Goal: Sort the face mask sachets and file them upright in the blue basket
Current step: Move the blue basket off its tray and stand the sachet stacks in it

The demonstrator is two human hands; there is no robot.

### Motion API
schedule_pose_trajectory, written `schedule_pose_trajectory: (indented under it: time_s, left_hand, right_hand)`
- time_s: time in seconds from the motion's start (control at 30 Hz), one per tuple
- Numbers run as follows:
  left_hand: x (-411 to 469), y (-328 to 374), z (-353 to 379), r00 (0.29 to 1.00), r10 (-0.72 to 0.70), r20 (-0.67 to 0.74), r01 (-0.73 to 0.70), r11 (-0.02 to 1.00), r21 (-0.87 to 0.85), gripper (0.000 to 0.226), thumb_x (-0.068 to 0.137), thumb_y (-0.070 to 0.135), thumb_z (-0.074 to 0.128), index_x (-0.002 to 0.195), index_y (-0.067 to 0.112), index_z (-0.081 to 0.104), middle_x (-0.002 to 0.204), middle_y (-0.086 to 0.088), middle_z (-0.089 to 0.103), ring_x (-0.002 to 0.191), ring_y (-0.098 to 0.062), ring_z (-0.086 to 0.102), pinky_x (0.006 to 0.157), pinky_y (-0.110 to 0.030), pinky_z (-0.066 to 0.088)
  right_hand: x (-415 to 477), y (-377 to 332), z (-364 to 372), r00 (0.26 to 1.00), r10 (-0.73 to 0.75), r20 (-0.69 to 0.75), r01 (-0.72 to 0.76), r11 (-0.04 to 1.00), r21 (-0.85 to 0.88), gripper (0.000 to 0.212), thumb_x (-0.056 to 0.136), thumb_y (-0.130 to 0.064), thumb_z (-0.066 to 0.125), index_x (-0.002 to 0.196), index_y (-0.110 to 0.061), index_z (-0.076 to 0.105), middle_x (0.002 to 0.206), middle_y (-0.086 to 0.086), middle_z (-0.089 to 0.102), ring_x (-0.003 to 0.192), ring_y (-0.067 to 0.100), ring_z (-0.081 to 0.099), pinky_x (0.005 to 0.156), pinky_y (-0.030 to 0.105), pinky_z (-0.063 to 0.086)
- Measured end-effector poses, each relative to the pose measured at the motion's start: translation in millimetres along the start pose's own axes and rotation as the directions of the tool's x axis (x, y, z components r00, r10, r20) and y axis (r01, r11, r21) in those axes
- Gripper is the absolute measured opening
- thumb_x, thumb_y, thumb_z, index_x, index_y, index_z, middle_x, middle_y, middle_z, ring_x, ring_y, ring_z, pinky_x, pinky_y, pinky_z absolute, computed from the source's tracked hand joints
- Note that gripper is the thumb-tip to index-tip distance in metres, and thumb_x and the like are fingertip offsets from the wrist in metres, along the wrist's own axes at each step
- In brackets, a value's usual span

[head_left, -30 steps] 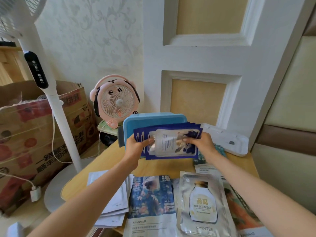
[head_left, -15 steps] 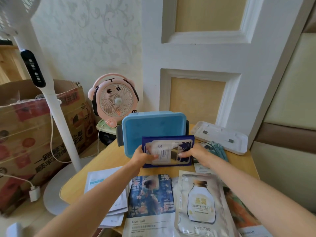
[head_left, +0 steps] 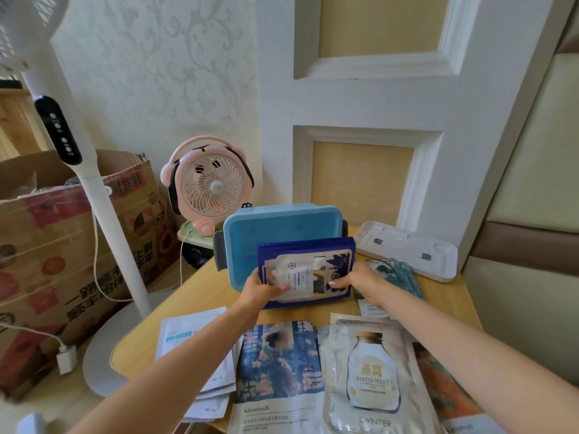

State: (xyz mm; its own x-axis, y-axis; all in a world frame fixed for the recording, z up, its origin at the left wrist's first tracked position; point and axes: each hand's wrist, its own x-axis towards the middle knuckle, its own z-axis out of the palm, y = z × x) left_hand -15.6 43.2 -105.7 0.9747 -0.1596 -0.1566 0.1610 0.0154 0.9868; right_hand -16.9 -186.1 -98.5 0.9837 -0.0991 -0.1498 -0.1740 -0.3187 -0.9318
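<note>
Both hands, left hand (head_left: 261,286) and right hand (head_left: 360,281), have fingers clenched on a dark-blue stack of foil sachets (head_left: 308,270), upright against the blue plastic basket (head_left: 282,228); nearer than the fingers, several sachet piles (head_left: 279,364) lie unsorted on the bench

Front of the blue basket (head_left: 282,223): blocked by the stack of navy sachets (head_left: 308,270), standing on edge on the wooden table (head_left: 200,296) and gripped at its sides by the left hand (head_left: 261,285) and right hand (head_left: 363,281).
Left of basket: bare tabletop, open as far as the pink desk fan (head_left: 211,186).
Right of basket: teal sachets (head_left: 398,274) and a white tray (head_left: 407,249) fill the surface.
Near edge: white sachets (head_left: 194,336), portrait sachet (head_left: 279,364) and bird's-nest sachet (head_left: 372,377) lie flat, overlapping.
Behind basket: panelled wall (head_left: 363,177) close.
</note>
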Motion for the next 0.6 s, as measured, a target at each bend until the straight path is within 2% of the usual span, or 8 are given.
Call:
schedule_pose_trajectory:
  time_s: [0.1,0.17,0.27,0.33,0.4,0.47,0.5,0.6]
  left_hand:
    - [-6,-4,-2,1.000,-0.001,0.011,0.000,0.996,0.093,0.046,0.078,0.006,0.072,0.118,0.010,0.050,0.110,-0.006,0.065,0.099,-0.020,0.062,0.084,-0.034,0.053]
    - [-9,2,-7,0.992,0.127,-0.013,-0.120,0.963,0.240,0.036,0.082,0.009,0.068,0.113,0.013,0.049,0.101,0.000,0.062,0.090,-0.013,0.060,0.075,-0.025,0.052]
    - [-9,19,-22,0.935,0.355,0.008,-0.304,0.789,0.534,0.026,0.082,0.016,0.070,0.102,0.011,0.054,0.094,0.001,0.062,0.083,-0.016,0.059,0.074,-0.035,0.052]
    - [-9,26,-29,0.921,0.388,0.046,-0.309,0.650,0.694,0.024,0.080,0.022,0.071,0.096,0.014,0.056,0.091,0.003,0.061,0.078,-0.017,0.057,0.070,-0.036,0.051]
    - [-11,29,-29,0.939,0.337,0.077,-0.270,0.576,0.771,0.023,0.081,0.023,0.070,0.097,0.015,0.055,0.089,0.005,0.060,0.068,-0.012,0.058,0.059,-0.025,0.048]
    - [-14,27,-25,0.961,0.251,0.113,-0.254,0.651,0.716,0.020,0.084,0.013,0.066,0.100,0.013,0.054,0.088,0.001,0.062,0.052,-0.005,0.062,0.046,-0.018,0.048]
    - [-16,27,-24,0.967,0.223,0.121,-0.246,0.702,0.668,0.019,0.085,0.008,0.064,0.101,0.011,0.054,0.087,-0.002,0.064,0.049,-0.005,0.063,0.045,-0.017,0.050]
    - [-18,33,-27,0.934,0.342,0.099,-0.327,0.713,0.621,0.016,0.084,0.002,0.063,0.098,0.006,0.059,0.085,-0.008,0.069,0.065,-0.012,0.068,0.060,-0.029,0.059]
  right_hand:
    - [-10,-1,-1,0.999,-0.018,0.035,0.020,0.997,-0.075,0.055,0.068,-0.001,0.078,0.119,-0.007,0.058,0.118,0.008,0.065,0.111,0.021,0.058,0.102,0.040,0.043]
    - [-15,-10,-8,0.997,-0.069,0.031,0.071,0.995,-0.069,0.048,0.072,-0.004,0.076,0.116,-0.010,0.058,0.114,0.005,0.067,0.106,0.019,0.060,0.095,0.038,0.047]
    - [-22,-32,-25,0.981,-0.193,0.013,0.194,0.979,-0.066,0.026,0.078,-0.002,0.070,0.099,-0.012,0.060,0.100,0.005,0.068,0.095,0.018,0.063,0.077,0.027,0.052]
    - [-25,-42,-34,0.968,-0.252,0.004,0.249,0.954,-0.166,0.019,0.077,-0.001,0.071,0.088,-0.011,0.060,0.093,0.009,0.069,0.089,0.022,0.065,0.078,0.030,0.054]
    - [-27,-46,-37,0.972,-0.231,0.052,0.236,0.928,-0.290,0.018,0.077,-0.003,0.072,0.089,-0.011,0.061,0.093,0.012,0.070,0.079,0.020,0.067,0.071,0.029,0.056]
    - [-31,-42,-34,0.979,-0.153,0.134,0.188,0.929,-0.319,0.019,0.082,-0.005,0.068,0.096,-0.014,0.060,0.093,0.013,0.071,0.066,0.019,0.069,0.056,0.025,0.055]
    - [-33,-41,-32,0.979,-0.132,0.155,0.174,0.940,-0.295,0.020,0.084,-0.004,0.066,0.098,-0.016,0.059,0.092,0.013,0.071,0.065,0.022,0.071,0.055,0.026,0.057]
    - [-35,-46,-27,0.971,-0.227,0.072,0.234,0.965,-0.115,0.024,0.084,0.005,0.062,0.093,-0.017,0.063,0.090,0.011,0.071,0.077,0.024,0.072,0.068,0.032,0.060]
